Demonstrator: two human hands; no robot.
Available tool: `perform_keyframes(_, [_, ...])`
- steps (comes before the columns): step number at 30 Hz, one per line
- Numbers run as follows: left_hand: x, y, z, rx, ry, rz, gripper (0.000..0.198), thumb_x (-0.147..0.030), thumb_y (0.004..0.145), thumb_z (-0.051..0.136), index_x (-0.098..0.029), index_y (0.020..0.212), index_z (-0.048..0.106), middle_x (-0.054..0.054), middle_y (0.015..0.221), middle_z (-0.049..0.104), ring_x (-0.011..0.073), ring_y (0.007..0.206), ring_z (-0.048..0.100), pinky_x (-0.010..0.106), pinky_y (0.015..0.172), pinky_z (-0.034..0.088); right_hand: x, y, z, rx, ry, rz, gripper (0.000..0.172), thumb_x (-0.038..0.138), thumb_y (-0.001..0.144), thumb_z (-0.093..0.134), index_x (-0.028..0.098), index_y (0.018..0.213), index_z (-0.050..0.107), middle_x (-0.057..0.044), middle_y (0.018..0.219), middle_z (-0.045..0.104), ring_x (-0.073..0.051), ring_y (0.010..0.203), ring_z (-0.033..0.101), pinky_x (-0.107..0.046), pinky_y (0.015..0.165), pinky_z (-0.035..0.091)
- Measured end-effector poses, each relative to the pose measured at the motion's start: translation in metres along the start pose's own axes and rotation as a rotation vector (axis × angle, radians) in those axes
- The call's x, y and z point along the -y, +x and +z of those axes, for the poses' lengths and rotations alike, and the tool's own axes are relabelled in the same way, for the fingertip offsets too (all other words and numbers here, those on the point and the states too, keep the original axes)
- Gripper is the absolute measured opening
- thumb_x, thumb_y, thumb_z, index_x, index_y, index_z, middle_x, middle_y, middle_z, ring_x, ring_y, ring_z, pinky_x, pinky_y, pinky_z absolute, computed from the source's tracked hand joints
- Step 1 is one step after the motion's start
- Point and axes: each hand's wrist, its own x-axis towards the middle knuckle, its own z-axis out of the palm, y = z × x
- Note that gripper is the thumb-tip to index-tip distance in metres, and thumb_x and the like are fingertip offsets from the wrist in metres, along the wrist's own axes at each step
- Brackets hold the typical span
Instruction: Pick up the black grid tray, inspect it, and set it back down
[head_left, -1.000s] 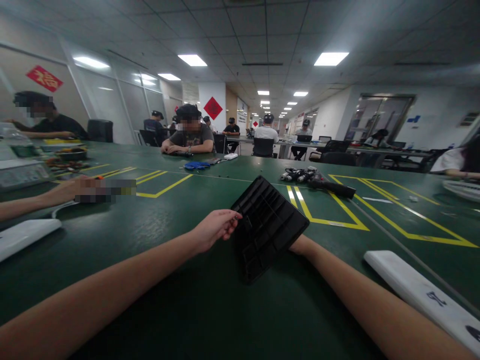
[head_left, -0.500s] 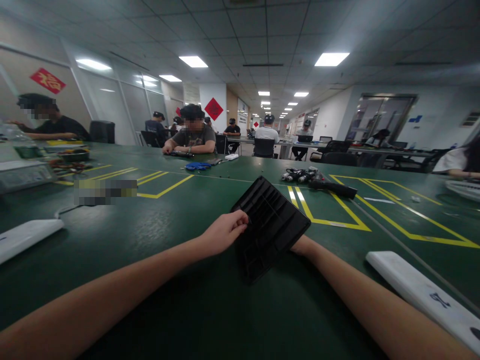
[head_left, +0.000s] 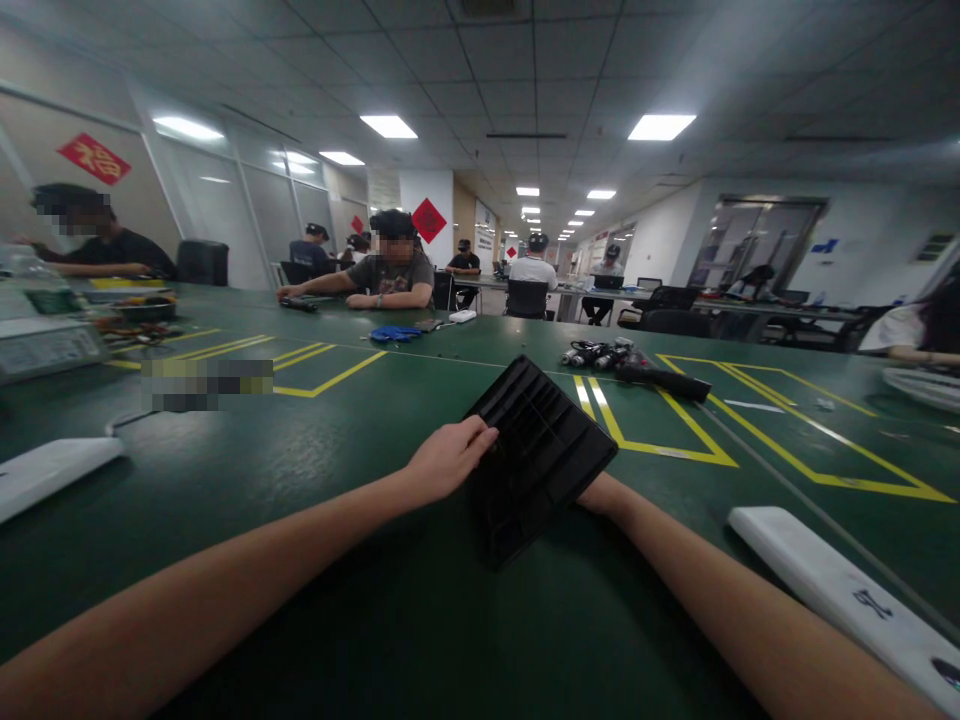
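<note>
A black ribbed plastic tray (head_left: 551, 425) with several long compartments is held up at a tilt over the green table (head_left: 337, 610). My left hand (head_left: 452, 455) is closed in a pinch at the tray's left side, its fingertips over the compartments. What those fingers hold, if anything, is too small to make out. My right hand (head_left: 596, 493) reaches behind the tray's lower right edge and supports it. The fingers of that hand are hidden by the tray.
White numbered bars (head_left: 840, 590) lie at right and left. Beyond the tray are a bundle of black cables with metal connectors (head_left: 596, 352), a black rod-like item (head_left: 667, 380), yellow tape outlines (head_left: 675, 453) and a blue item (head_left: 396, 333). A co-worker (head_left: 390, 270) sits opposite.
My left fingertips have shifted slightly up against the tray's left side. The tray stays nearly in place. The co-worker opposite has stretched an arm out toward the left of the view.
</note>
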Motion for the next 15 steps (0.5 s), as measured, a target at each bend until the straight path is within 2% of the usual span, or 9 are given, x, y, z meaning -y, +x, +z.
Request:
perform_keyframes(4, [-0.0003, -0.0022, -0.0001, 0.024, 0.067, 0.054, 0.018, -0.033, 0.083, 0.039, -0.018, 0.086, 0.048, 0.000, 0.070, 0.056, 0.0132, 0.062, 0.051, 0.024, 0.056, 0.034, -0.0044, -0.0013, -0.0020, 0.027, 0.005, -0.018, 0.042, 0.041, 0.077, 0.052, 0.026, 0.117, 0.053, -0.004, 0.123, 0.053, -0.021, 0.112, 0.049, -0.039, 0.101, 0.034])
perform_keyframes(10, [0.0005, 0.0003, 0.0035, 0.008, 0.174, 0.022, 0.033, -0.043, 0.086, 0.031, -0.018, 0.077, 0.049, 0.001, 0.068, 0.053, 0.0146, 0.061, 0.049, 0.026, 0.054, 0.033, -0.0062, -0.0026, -0.0010, 0.013, 0.021, -0.018, 0.045, 0.042, 0.075, 0.053, 0.026, 0.118, 0.053, -0.004, 0.124, 0.053, -0.021, 0.112, 0.050, -0.040, 0.100, 0.035])
perform_keyframes(15, [-0.0008, -0.0009, -0.0009, 0.042, 0.067, 0.082, 0.016, -0.031, 0.083, 0.039, -0.018, 0.083, 0.049, 0.001, 0.070, 0.054, 0.0135, 0.062, 0.049, 0.025, 0.056, 0.034, -0.0053, -0.0026, -0.0004, -0.011, 0.050, -0.019, 0.041, 0.040, 0.076, 0.054, 0.029, 0.116, 0.054, -0.002, 0.123, 0.054, -0.022, 0.112, 0.049, -0.041, 0.099, 0.035])
